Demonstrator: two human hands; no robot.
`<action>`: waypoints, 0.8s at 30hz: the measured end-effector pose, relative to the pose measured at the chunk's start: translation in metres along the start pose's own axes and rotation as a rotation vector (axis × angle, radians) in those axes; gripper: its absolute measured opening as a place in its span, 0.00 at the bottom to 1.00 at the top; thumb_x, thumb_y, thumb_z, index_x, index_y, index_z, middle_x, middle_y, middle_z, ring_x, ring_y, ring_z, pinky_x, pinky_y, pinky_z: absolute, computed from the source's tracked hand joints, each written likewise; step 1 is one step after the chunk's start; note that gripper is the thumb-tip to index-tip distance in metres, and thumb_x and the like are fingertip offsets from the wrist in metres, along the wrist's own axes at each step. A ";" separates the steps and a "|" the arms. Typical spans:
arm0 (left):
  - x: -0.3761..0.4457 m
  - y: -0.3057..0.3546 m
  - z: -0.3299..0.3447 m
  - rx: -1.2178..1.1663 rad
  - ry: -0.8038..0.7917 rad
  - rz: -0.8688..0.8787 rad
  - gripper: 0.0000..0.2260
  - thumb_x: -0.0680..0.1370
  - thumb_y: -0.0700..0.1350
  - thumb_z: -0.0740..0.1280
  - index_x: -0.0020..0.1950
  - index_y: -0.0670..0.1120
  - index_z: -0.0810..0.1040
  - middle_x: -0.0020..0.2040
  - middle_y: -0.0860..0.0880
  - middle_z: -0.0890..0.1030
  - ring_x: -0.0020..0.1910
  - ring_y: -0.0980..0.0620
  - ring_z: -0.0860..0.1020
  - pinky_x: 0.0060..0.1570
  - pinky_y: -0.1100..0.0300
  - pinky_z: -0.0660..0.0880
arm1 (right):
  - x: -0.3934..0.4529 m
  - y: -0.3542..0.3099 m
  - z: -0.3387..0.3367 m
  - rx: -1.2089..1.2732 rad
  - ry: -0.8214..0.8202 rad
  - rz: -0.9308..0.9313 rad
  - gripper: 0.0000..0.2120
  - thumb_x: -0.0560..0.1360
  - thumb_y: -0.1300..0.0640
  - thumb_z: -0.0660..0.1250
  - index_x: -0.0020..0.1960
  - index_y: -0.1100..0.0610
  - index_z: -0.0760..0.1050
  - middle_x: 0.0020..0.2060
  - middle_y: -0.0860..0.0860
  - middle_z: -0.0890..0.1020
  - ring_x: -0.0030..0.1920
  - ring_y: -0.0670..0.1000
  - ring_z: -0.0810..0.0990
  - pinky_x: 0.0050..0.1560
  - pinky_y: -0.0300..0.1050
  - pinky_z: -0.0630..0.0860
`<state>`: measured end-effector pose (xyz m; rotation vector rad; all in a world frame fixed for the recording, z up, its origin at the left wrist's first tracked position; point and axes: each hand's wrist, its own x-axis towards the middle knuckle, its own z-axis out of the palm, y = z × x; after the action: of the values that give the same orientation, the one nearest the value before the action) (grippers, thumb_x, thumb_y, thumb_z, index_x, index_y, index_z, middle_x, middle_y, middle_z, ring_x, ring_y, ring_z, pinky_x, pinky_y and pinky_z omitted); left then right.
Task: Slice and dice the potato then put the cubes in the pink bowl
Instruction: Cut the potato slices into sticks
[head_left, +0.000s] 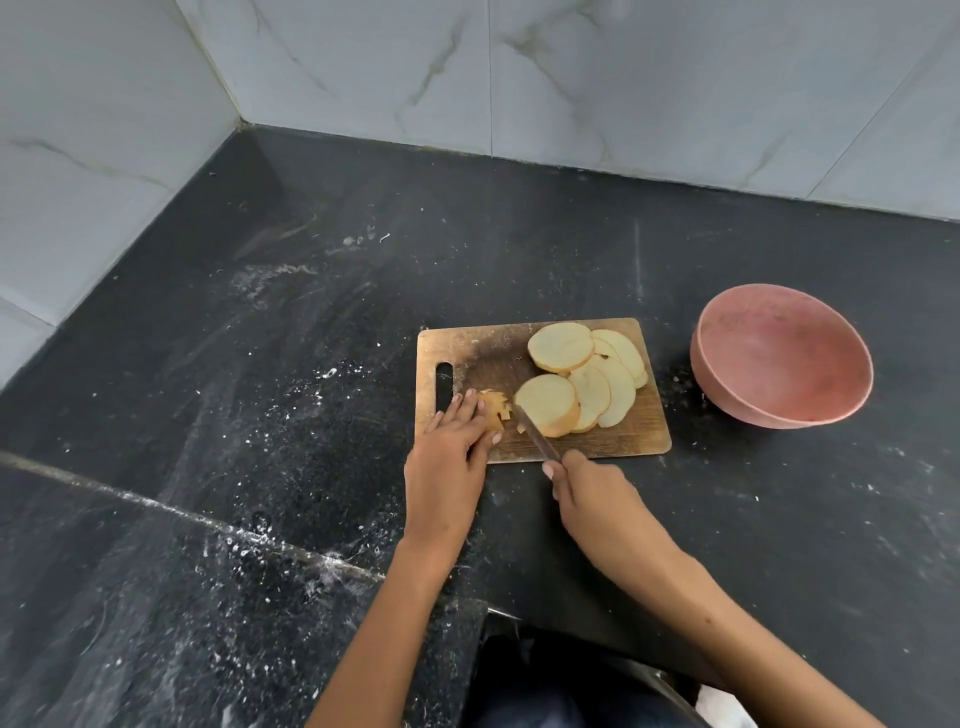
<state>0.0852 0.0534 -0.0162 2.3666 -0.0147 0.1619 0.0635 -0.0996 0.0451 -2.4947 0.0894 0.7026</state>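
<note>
Wooden cutting board (467, 358) on a dark stone counter (260, 364), just right of centre; round potato slices (582, 379) overlapped across its 3 o'clock half; a small cut potato piece (493, 410) at the board's 8 o'clock corner, left hand (452, 441) laid over it, fingers straight and pressing; right hand (587, 488) curled round the handle of a knife (535, 436), blade angled toward 11 o'clock beside the nearest slice; pink bowl (779, 358) at 3 o'clock of the board, apart from it, nothing inside.
</note>
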 end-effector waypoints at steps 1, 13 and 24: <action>-0.001 0.000 0.000 0.014 0.013 0.010 0.16 0.78 0.42 0.69 0.65 0.45 0.77 0.67 0.49 0.73 0.70 0.56 0.67 0.72 0.58 0.62 | 0.001 0.000 -0.002 0.030 0.046 -0.030 0.15 0.83 0.47 0.50 0.48 0.57 0.68 0.44 0.54 0.79 0.46 0.56 0.78 0.42 0.48 0.71; -0.002 -0.002 0.004 0.005 0.097 -0.035 0.13 0.76 0.42 0.71 0.60 0.44 0.81 0.63 0.48 0.77 0.69 0.54 0.68 0.70 0.56 0.64 | 0.017 -0.019 0.001 -0.345 0.173 -0.165 0.14 0.84 0.49 0.47 0.55 0.57 0.67 0.41 0.51 0.77 0.40 0.52 0.77 0.37 0.45 0.67; -0.002 -0.002 0.004 0.041 0.118 -0.019 0.11 0.75 0.40 0.72 0.57 0.45 0.82 0.61 0.47 0.79 0.67 0.50 0.72 0.69 0.55 0.65 | 0.023 -0.028 0.009 -0.390 0.161 -0.156 0.14 0.84 0.51 0.46 0.57 0.57 0.66 0.47 0.53 0.81 0.47 0.55 0.81 0.38 0.45 0.66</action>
<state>0.0842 0.0516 -0.0210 2.3934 0.0682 0.2954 0.0848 -0.0694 0.0401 -2.8889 -0.2006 0.4892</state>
